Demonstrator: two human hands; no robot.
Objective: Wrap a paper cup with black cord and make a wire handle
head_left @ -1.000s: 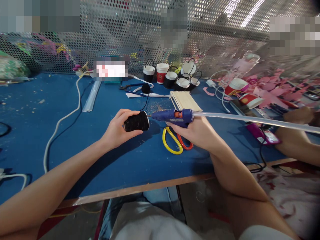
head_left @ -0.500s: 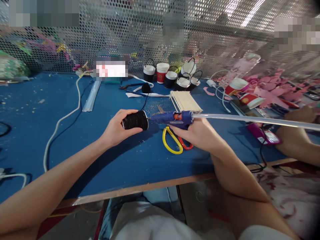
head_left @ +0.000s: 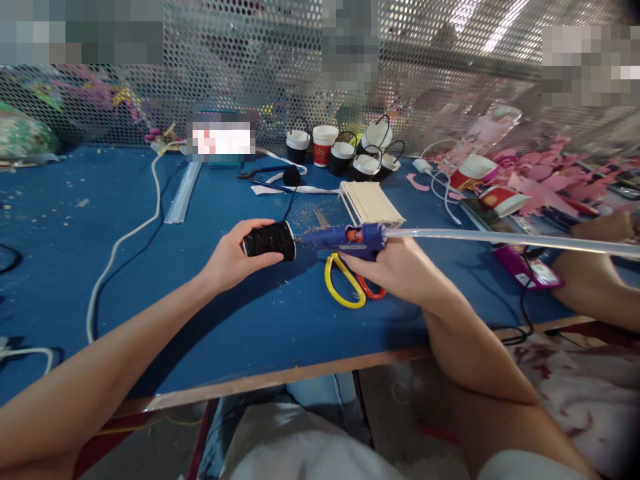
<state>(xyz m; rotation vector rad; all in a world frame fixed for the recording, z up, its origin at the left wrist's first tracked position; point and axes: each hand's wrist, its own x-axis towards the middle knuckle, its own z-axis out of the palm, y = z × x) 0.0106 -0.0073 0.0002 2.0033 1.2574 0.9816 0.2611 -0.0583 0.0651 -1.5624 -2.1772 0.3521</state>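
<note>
Left hand (head_left: 227, 257) fingers wrap the black cup (head_left: 269, 240) sideways above mid desk (head_left: 75, 267) w/ its rim facing the glue gun (head_left: 345, 238), which the right hand (head_left: 400, 267) grips, nozzle touching rim.

I can read no text, number or brand anywhere here: the red-and-white paper cup (head_left: 323, 145) at the back of my blue-covered worktable (head_left: 75, 260) bears a print too small to make out, and the red mark on the tipped white cup (head_left: 501, 200) is blurred
</note>
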